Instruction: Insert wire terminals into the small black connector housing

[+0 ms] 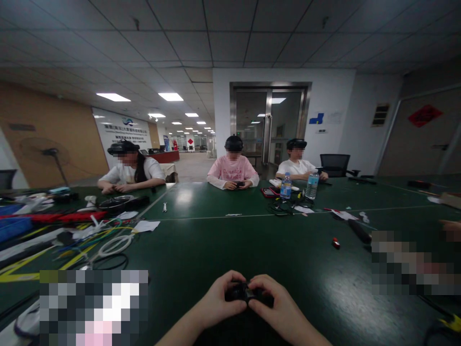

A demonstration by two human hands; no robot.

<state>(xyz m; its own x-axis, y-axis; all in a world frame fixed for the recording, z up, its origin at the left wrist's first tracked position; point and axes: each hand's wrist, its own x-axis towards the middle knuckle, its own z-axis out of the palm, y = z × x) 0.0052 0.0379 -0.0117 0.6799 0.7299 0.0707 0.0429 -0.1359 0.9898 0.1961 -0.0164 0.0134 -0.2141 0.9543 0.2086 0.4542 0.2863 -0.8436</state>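
Just above the near part of the green table, a small black object (248, 292) with a glossy body sits between my two hands; its kind cannot be made out. My left hand (216, 302) is closed around its left end, thumb below and fingers curled over the top. On the other end, my right hand (275, 305) grips in the same way, and the fingertips of both hands nearly meet at the middle. Fingers cover most of the object. Dark green tabletop (201, 250) lies all around the hands.
Cables (115, 245) and tools crowd the left side. A small wrench (164, 207) lies farther back. Two bottles (285, 186) stand among wires at back right. Nearer is a small red-and-white item (336, 243). Three people in headsets sit across the table; another person's hand (452, 229) shows at right.
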